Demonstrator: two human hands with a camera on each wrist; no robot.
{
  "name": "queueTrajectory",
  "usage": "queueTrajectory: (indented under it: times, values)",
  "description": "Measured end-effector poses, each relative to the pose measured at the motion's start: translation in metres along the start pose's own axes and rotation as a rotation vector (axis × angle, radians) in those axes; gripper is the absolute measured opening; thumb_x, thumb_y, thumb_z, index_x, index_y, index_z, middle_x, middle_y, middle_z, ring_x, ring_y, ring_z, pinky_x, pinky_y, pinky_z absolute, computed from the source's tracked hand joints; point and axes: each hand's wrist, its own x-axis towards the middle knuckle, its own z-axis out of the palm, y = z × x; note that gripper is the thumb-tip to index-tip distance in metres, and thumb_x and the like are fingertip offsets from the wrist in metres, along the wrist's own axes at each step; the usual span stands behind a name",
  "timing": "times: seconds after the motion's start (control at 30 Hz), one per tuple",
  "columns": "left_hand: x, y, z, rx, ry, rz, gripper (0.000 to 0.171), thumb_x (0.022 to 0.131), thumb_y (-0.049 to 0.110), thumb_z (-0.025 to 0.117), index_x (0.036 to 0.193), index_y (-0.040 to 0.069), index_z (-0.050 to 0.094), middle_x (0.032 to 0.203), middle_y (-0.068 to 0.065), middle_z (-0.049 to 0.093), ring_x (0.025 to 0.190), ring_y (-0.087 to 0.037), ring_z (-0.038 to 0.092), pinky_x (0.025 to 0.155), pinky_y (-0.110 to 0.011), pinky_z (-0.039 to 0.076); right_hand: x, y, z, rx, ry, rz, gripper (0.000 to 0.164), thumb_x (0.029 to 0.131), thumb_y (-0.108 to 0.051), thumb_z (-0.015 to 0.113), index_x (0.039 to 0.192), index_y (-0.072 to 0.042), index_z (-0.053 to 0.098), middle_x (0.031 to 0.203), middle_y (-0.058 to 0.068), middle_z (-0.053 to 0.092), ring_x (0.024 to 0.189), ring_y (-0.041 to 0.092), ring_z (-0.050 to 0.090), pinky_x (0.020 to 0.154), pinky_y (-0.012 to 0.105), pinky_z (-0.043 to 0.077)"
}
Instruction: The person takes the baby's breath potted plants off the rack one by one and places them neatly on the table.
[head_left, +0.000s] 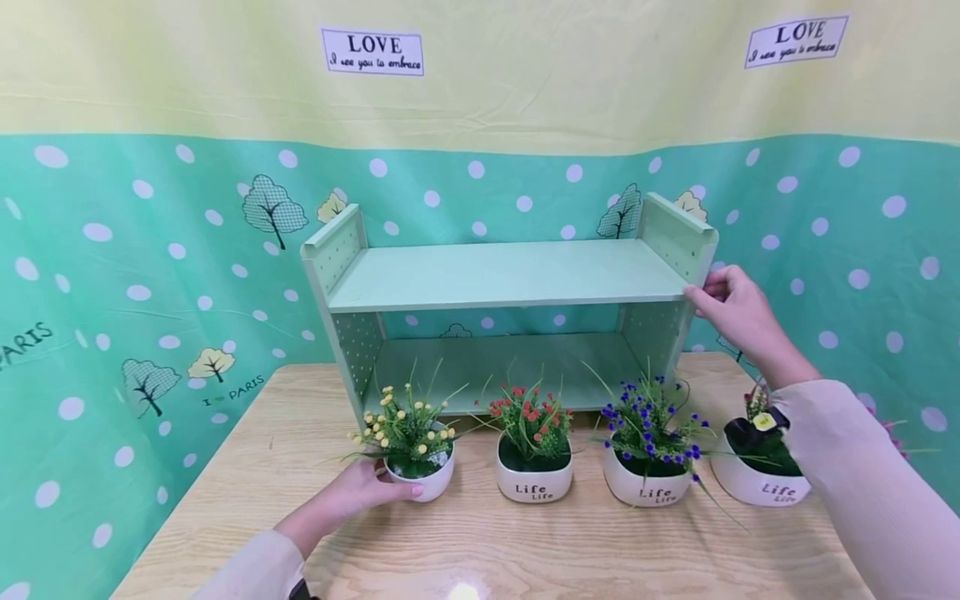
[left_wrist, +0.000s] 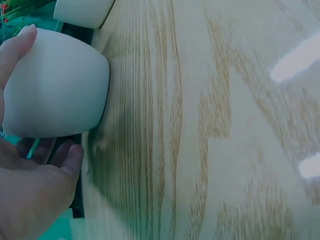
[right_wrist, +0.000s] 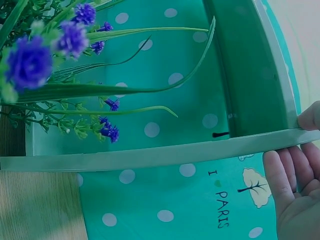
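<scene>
On the left, my left hand (head_left: 358, 493) grips a white pot of yellow flowers (head_left: 429, 485), thumb across its front and fingers round its far side. From the left wrist view, the pot (left_wrist: 62, 85) looks plain white and stands on or just at the tabletop. My right hand (head_left: 738, 315) pinches the side panel of a light green two-tier shelf (head_left: 495, 275) at its right edge. The right wrist view has the thumb on one face of that panel (right_wrist: 200, 150) and the fingers (right_wrist: 277, 175) on the other. Both tiers are bare.
Right of the held pot, a red-flowered pot (head_left: 535, 485), a blue-flowered pot (head_left: 647, 487) and another white pot (head_left: 757, 487), partly behind my right sleeve, line up before the shelf. They stand on a wooden table (head_left: 480, 550). A green dotted curtain (head_left: 187, 275) hangs behind.
</scene>
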Motion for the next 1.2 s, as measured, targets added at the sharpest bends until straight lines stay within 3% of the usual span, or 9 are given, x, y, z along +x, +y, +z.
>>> queueTrajectory:
  times: [0.17,0.37,0.57,0.63,0.73,0.8,0.87,0.97,1.2]
  values:
    - [-0.001,0.002,-0.005,0.082,0.017,-0.031,0.087,0.077,0.032,0.086,0.143,-0.007,0.046,0.136,-0.026,0.056,0.125,-0.044,0.053,0.104,-0.055,0.044,-0.001,0.001,-0.001,0.006,0.002,-0.008,0.059,0.102,-0.046,0.052,0.128,0.005,0.040,0.118,0.019,0.050,0.093,0.018,0.054,0.069,0.014,0.052]
    - [0.000,0.004,-0.011,0.091,0.028,-0.060,0.093,0.077,0.037,0.086,0.149,-0.001,0.041,0.145,-0.025,0.048,0.133,-0.046,0.044,0.108,-0.059,0.037,-0.002,0.002,-0.002,-0.003,0.003,-0.002,0.061,0.102,-0.049,0.051,0.129,0.005,0.040,0.118,0.018,0.050,0.094,0.020,0.054,0.069,0.014,0.051]
    - [-0.003,0.007,-0.016,0.170,0.019,-0.121,0.096,0.079,0.049,0.081,0.147,-0.005,0.041,0.142,-0.028,0.050,0.131,-0.048,0.045,0.107,-0.064,0.035,-0.001,0.001,-0.001,0.005,0.001,-0.007,0.061,0.102,-0.048,0.052,0.129,0.005,0.040,0.118,0.019,0.050,0.093,0.019,0.054,0.070,0.015,0.052]
    - [-0.002,0.008,-0.020,0.157,0.013,-0.107,0.093,0.081,0.048,0.080,0.148,-0.004,0.042,0.144,-0.028,0.048,0.133,-0.048,0.043,0.109,-0.064,0.033,-0.001,0.001,-0.001,0.006,0.001,-0.006,0.061,0.102,-0.048,0.052,0.129,0.005,0.040,0.118,0.018,0.050,0.094,0.019,0.054,0.070,0.014,0.052]
    - [0.001,0.009,-0.026,0.088,0.002,-0.045,0.087,0.084,0.042,0.080,0.150,0.001,0.041,0.155,-0.023,0.037,0.146,-0.043,0.023,0.116,-0.064,0.017,-0.002,0.000,-0.001,0.006,0.002,-0.005,0.062,0.101,-0.049,0.052,0.130,0.005,0.039,0.119,0.019,0.050,0.095,0.019,0.054,0.070,0.014,0.052]
    - [0.003,0.010,-0.030,0.014,-0.010,0.003,0.088,0.085,0.034,0.081,0.154,0.004,0.036,0.158,-0.021,0.031,0.148,-0.042,0.017,0.117,-0.063,0.013,-0.002,0.000,-0.001,0.005,0.003,-0.004,0.063,0.101,-0.050,0.052,0.129,0.005,0.039,0.119,0.018,0.050,0.096,0.021,0.054,0.070,0.014,0.051]
    - [0.005,0.012,-0.033,-0.042,-0.009,0.037,0.093,0.083,0.029,0.083,0.156,0.008,0.029,0.159,-0.020,0.030,0.149,-0.041,0.015,0.117,-0.062,0.011,-0.002,0.000,-0.001,0.008,0.003,-0.004,0.063,0.101,-0.050,0.051,0.129,0.005,0.039,0.120,0.018,0.050,0.096,0.021,0.053,0.070,0.014,0.051]
    - [0.007,0.016,-0.037,-0.082,0.007,0.065,0.102,0.081,0.024,0.085,0.158,0.014,0.018,0.156,-0.022,0.033,0.143,-0.044,0.030,0.115,-0.060,0.023,-0.002,0.000,-0.001,0.008,0.002,-0.002,0.063,0.101,-0.050,0.051,0.130,0.005,0.039,0.120,0.018,0.050,0.097,0.022,0.053,0.070,0.014,0.051]
    - [0.009,0.031,-0.046,0.023,0.050,0.150,0.105,0.082,0.026,0.083,0.158,0.006,0.014,0.159,-0.022,0.025,0.143,-0.046,0.024,0.113,-0.066,0.023,-0.001,0.002,-0.001,0.008,0.000,-0.004,0.060,0.102,-0.046,0.052,0.130,0.005,0.040,0.119,0.019,0.051,0.093,0.016,0.054,0.070,0.014,0.051]
